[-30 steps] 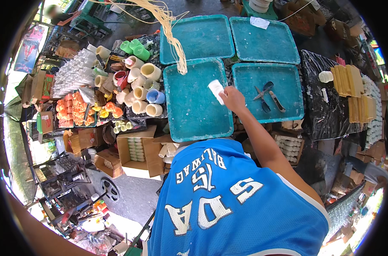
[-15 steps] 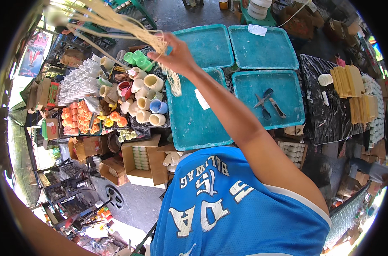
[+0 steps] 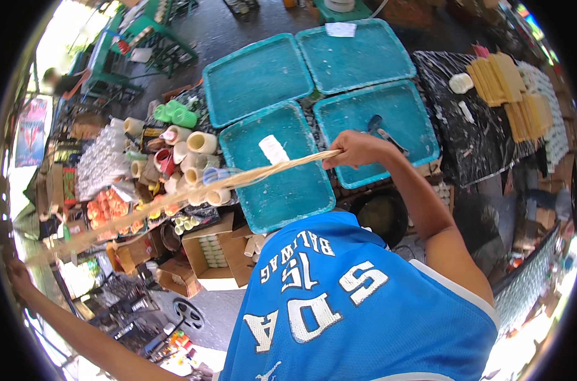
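Note:
A long bundle of pale cream strands point(image 3: 282, 166) stretches across the view, its left part blurred. My right hand point(image 3: 359, 150) is closed around its right end, over the near right teal tray point(image 3: 422, 114). At the far left rim my left hand point(image 3: 20, 278) is closed at the other end, small and partly in shadow. Beneath my right hand lie scissors with a dark handle point(image 3: 373, 123) and a utility knife point(image 3: 390, 140), both partly hidden. A folded white paper point(image 3: 274, 149) rests in the near left teal tray point(image 3: 257, 203), just behind the strands.
Two more teal trays point(image 3: 257, 76) lie beyond. Cream tubes point(image 3: 202, 142), green tubes point(image 3: 174, 114) and orange pieces point(image 3: 107, 213) crowd the left. Yellow stacks point(image 3: 498, 79) sit on black plastic point(image 3: 450, 127) at right. An open cardboard box point(image 3: 238, 254) stands near my front.
My right hand has come down and right, from above the left trays to the near right one. The hanging strands are now drawn out straight toward my left hand, which has come into view.

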Motion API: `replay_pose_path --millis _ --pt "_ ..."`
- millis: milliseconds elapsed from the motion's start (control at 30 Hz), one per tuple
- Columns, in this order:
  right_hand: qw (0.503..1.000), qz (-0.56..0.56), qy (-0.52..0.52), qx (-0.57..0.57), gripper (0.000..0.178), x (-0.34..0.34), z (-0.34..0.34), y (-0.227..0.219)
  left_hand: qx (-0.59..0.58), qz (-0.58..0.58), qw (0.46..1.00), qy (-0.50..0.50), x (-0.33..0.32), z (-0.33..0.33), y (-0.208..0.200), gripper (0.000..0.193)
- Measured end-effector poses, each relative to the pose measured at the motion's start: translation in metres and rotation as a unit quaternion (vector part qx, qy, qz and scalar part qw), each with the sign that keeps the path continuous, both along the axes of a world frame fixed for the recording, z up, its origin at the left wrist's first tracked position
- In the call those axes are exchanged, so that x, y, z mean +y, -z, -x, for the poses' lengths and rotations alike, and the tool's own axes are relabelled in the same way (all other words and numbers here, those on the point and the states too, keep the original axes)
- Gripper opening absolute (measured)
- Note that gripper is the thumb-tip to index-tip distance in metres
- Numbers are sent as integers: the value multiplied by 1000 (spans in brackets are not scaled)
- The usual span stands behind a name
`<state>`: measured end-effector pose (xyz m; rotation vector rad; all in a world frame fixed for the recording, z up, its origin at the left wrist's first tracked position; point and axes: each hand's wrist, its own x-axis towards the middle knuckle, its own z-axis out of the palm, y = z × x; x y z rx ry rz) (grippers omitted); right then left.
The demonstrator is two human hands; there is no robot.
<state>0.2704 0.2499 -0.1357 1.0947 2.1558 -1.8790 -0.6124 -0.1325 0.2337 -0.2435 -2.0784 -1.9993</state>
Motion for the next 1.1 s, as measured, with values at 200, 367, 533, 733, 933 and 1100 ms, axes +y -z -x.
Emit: replay_pose_path --millis 200,367,533,733,933,1100 --pt "989 -114 -30 -91 55 -4 -66 -16 -121 -119 977 132 13 -81 110 26" --pt "970 -183 -106 -120 59 -22 -43 -65 -242 -141 851 445 96 -326 240 39" --pt "911 -366 -123 -145 37 -43 6 -98 -277 159 653 687 184 -544 298 73" --pt "775 -572 -226 -148 15 -73 53 -112 77 204 634 742 238 -629 292 95" --pt "859 -491 -144 1 26 -67 40 -128 -204 129 509 826 248 -651 302 74" --pt "918 -384 -93 -27 47 -47 -10 -158 -193 253 507 801 241 -638 308 61"
